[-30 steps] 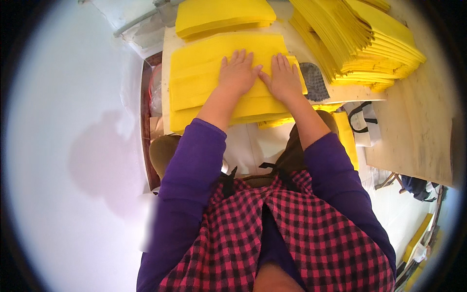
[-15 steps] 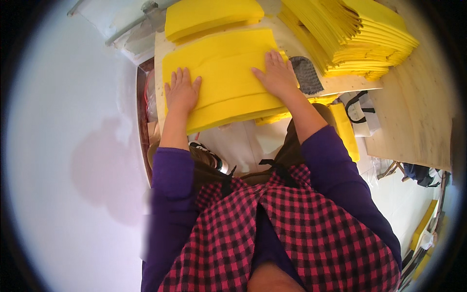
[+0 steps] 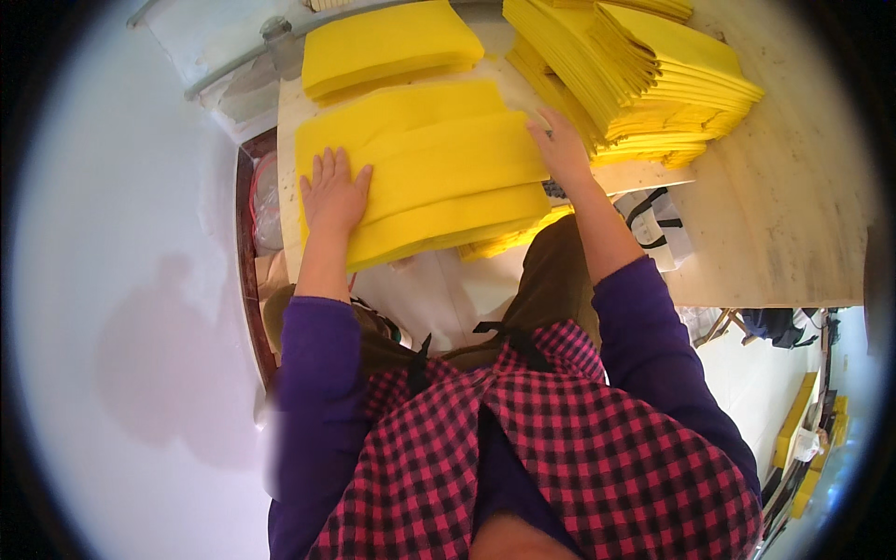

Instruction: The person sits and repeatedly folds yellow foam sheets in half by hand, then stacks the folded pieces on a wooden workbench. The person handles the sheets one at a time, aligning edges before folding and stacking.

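Observation:
A low stack of folded yellow cloth (image 3: 439, 163) lies at the near edge of the wooden table, its layers overlapping in uneven steps. My left hand (image 3: 334, 194) rests flat on the stack's left part, fingers spread. At the right edge of the upper layer is my right hand (image 3: 563, 157), fingers loosely bent and apart; whether the fingertips touch the cloth I cannot tell. Most of a dark grey textured piece (image 3: 554, 189) is hidden under the cloth's right end and my wrist.
Behind lies another yellow cloth stack (image 3: 387, 47). A tall pile of folded yellow cloth (image 3: 653, 84) stands at the right on the wooden table (image 3: 784, 205). A white bag with black handles (image 3: 653, 229) is below the table edge. A white wall (image 3: 140, 233) borders the left.
My right hand has left the cloth's top for its right edge. The upper layer now reaches further right, over most of the grey piece. My left hand stays flat; the view has shifted slightly.

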Motion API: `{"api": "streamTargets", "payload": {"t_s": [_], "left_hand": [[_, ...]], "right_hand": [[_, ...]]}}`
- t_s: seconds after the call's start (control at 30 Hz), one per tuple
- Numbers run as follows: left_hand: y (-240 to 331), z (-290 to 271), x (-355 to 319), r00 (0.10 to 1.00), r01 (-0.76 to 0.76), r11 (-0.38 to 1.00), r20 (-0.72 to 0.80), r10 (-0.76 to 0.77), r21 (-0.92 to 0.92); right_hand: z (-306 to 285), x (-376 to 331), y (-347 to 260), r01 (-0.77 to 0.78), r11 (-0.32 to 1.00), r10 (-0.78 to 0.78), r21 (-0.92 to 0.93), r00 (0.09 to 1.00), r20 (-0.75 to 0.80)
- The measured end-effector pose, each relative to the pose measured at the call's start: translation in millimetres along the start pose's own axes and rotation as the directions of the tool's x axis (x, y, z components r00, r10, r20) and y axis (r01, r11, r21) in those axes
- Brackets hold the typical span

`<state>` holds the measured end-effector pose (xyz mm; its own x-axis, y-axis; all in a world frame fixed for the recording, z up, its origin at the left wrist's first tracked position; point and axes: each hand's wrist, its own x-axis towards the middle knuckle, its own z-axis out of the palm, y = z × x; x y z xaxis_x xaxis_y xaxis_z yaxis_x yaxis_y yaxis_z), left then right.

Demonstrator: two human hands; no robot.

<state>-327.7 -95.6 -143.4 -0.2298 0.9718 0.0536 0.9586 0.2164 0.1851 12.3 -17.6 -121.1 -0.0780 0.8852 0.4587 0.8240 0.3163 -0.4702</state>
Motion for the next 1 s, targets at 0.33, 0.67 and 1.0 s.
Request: {"api": "streamTargets", "payload": {"t_s": [0.33,0.67,1.0], "left_hand": [[0.7,-5.1,-3.1,1.000,0.003,1.000,-0.007,-0.003,-0.007],[-34.0,17.4,7.1,0.957,-0.177,0.958,-0.265,0.115,-0.226],[-52.9,-33.0,11.9,0.981,-0.140,0.965,-0.164,0.105,-0.223]], "right_hand": [[29.6,72.4,-35.4,0.268,0.957,-0.155,-0.111,0.796,0.585],[16.0,102.3,-46.4,0.514,0.850,-0.237,-0.115,0.567,0.789],[-49.4,77.7,-91.0,0.502,0.836,-0.243,-0.220,0.699,0.673]]}}
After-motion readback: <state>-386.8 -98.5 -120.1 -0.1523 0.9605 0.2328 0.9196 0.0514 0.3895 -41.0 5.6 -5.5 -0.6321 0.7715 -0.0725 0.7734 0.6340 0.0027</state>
